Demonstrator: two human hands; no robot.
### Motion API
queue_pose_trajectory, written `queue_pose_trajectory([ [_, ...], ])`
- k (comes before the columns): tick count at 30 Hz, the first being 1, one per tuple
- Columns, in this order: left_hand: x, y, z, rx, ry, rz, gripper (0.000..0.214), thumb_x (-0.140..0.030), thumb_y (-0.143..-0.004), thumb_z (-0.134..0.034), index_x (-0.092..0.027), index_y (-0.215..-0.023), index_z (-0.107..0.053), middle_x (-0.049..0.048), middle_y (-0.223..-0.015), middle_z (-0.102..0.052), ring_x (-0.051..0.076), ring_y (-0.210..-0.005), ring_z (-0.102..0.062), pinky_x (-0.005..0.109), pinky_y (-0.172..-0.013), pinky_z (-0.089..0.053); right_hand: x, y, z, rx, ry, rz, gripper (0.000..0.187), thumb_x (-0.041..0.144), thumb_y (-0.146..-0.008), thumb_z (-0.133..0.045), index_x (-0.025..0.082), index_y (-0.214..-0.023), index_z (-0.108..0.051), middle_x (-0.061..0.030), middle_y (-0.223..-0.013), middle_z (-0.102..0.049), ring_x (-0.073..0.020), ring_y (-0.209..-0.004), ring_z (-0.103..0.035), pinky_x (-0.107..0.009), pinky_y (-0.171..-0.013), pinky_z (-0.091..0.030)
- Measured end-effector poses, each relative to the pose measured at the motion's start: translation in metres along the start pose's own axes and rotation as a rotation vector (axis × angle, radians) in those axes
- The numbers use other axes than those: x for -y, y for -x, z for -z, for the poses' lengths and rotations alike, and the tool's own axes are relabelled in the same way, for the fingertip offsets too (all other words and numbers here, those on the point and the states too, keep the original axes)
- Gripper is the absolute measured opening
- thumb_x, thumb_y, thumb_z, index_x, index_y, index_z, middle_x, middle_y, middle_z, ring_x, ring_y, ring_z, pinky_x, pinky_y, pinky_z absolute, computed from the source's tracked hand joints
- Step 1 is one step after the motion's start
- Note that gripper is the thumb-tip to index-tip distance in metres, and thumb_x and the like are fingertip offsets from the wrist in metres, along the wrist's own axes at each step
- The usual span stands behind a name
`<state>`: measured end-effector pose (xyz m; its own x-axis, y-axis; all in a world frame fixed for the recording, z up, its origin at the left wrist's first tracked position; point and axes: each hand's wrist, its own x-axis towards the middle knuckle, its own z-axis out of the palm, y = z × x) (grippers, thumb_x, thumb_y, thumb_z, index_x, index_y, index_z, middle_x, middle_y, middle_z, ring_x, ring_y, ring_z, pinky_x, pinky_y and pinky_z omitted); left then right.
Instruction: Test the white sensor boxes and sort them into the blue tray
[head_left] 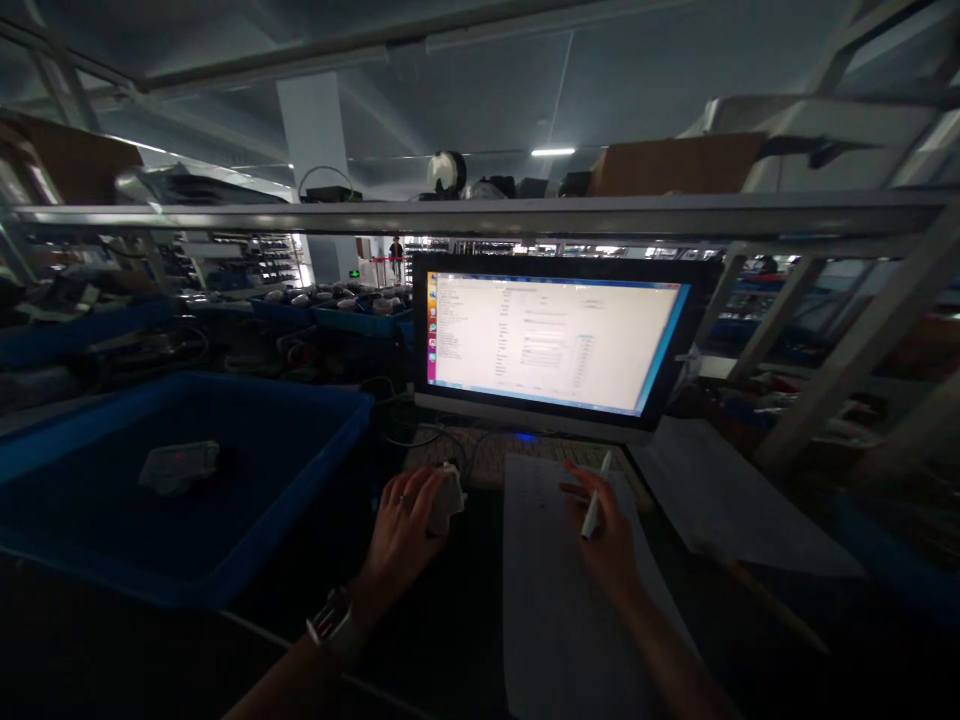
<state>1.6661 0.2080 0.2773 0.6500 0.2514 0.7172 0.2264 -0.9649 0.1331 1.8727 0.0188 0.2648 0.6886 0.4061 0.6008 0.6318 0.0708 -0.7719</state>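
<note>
A blue tray lies left of the left hand; a lit monitor stands beyond its fingers. Paper lies below the right hand. Left fingers grasp a pale block (too dark for detail); right fingers, a white pen.

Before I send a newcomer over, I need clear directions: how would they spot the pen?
Find the lit monitor, then the right hand over the paper in front. The pen is in that hand: slim and whitish, unlike the blocky object in the left hand.
</note>
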Motion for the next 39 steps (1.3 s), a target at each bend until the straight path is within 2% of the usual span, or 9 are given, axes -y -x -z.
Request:
queue_pose_trajectory([
  [3, -0.01, 0.003, 0.008, 0.104, 0.094, -0.196, 0.069, -0.012, -0.065, -0.063, -0.022, -0.13, -0.039, 0.0099, -0.123, -0.058, 0.028, -0.114, -0.053, 0.046, -0.094, -0.046, 0.001, 0.0, 0.0, 0.032, 0.013, -0.01, 0.033, 0.036, -0.081, -0.057, 0.027, -0.113, -0.056, -0.0087, -0.118, -0.063, -0.0235, -0.089, -0.067, -0.04, -0.071, -0.057],
  [7, -0.014, 0.003, -0.002, 0.199, 0.142, -0.182, 0.071, -0.011, -0.063, -0.065, -0.019, -0.129, -0.04, 0.011, -0.127, -0.057, 0.028, -0.117, -0.052, 0.047, -0.095, -0.047, 0.001, 0.001, -0.003, 0.03, -0.022, -0.044, 0.033, 0.036, -0.081, -0.057, 0.028, -0.113, -0.055, -0.0077, -0.119, -0.062, -0.0227, -0.09, -0.067, -0.039, -0.071, -0.057],
  [10, -0.009, 0.003, -0.01, 0.143, 0.11, -0.185, 0.063, -0.012, -0.068, -0.065, -0.019, -0.126, -0.042, 0.0124, -0.135, -0.051, 0.03, -0.128, -0.042, 0.053, -0.103, -0.041, 0.001, 0.001, -0.002, -0.019, -0.068, -0.08, 0.031, 0.037, -0.08, -0.059, 0.027, -0.108, -0.056, -0.0083, -0.12, -0.061, -0.0216, -0.087, -0.067, -0.039, -0.073, -0.055],
  [14, -0.002, 0.005, -0.009, 0.042, 0.094, -0.192, 0.057, -0.026, -0.07, -0.072, -0.02, -0.121, -0.05, 0.015, -0.143, -0.041, 0.036, -0.135, -0.033, 0.059, -0.103, -0.039, 0.004, -0.001, 0.001, -0.073, -0.139, -0.195, 0.029, 0.045, -0.079, -0.06, 0.024, -0.1, -0.059, -0.0094, -0.111, -0.067, -0.0216, -0.083, -0.067, -0.037, -0.069, -0.053],
  [20, 0.003, 0.007, -0.012, -0.012, 0.154, -0.251, 0.039, -0.024, -0.074, -0.071, -0.021, -0.11, -0.057, 0.0135, -0.134, -0.05, 0.031, -0.126, -0.046, 0.049, -0.094, -0.051, 0.006, -0.01, 0.008, -0.27, -0.389, -0.413, 0.038, 0.055, -0.07, -0.061, 0.021, -0.087, -0.061, -0.0065, -0.082, -0.072, -0.0186, -0.064, -0.064, -0.031, -0.055, -0.048],
  [27, 0.003, 0.01, -0.02, -0.031, 0.223, -0.203, 0.037, -0.02, -0.077, -0.067, -0.022, -0.112, -0.055, 0.0141, -0.143, -0.037, 0.032, -0.134, -0.037, 0.051, -0.094, -0.052, 0.006, -0.019, 0.03, -0.491, -0.716, -0.586, 0.035, 0.049, -0.068, -0.052, 0.019, -0.076, -0.067, -0.0012, -0.058, -0.062, -0.012, -0.05, -0.054, -0.024, -0.045, -0.041],
  [30, 0.006, 0.011, -0.023, -0.034, 0.227, -0.188, 0.035, -0.018, -0.078, -0.064, -0.022, -0.112, -0.055, 0.014, -0.14, -0.041, 0.033, -0.133, -0.038, 0.053, -0.094, -0.051, 0.005, -0.02, 0.034, -0.498, -0.772, -0.66, 0.026, 0.04, -0.07, -0.052, 0.019, -0.071, -0.066, 0.0023, -0.05, -0.054, -0.0085, -0.043, -0.045, -0.02, -0.041, -0.037],
  [34, 0.01, 0.011, -0.025, -0.044, 0.251, -0.186, 0.035, -0.016, -0.076, -0.064, -0.022, -0.11, -0.057, 0.0137, -0.136, -0.045, 0.032, -0.128, -0.043, 0.051, -0.092, -0.053, 0.001, -0.021, 0.033, -0.503, -0.797, -0.741, 0.017, 0.037, -0.069, -0.06, 0.02, -0.068, -0.06, 0.003, -0.052, -0.057, -0.0081, -0.043, -0.047, -0.019, -0.04, -0.039],
  [39, 0.012, 0.009, -0.026, -0.046, 0.247, -0.216, 0.033, -0.017, -0.076, -0.064, -0.022, -0.109, -0.058, 0.0142, -0.134, -0.047, 0.032, -0.124, -0.047, 0.05, -0.089, -0.055, -0.002, -0.021, 0.032, -0.53, -0.813, -0.683, 0.027, 0.04, -0.066, -0.07, 0.023, -0.061, -0.05, 0.0104, -0.038, -0.039, -0.0062, -0.036, -0.038, -0.016, -0.037, -0.035],
])
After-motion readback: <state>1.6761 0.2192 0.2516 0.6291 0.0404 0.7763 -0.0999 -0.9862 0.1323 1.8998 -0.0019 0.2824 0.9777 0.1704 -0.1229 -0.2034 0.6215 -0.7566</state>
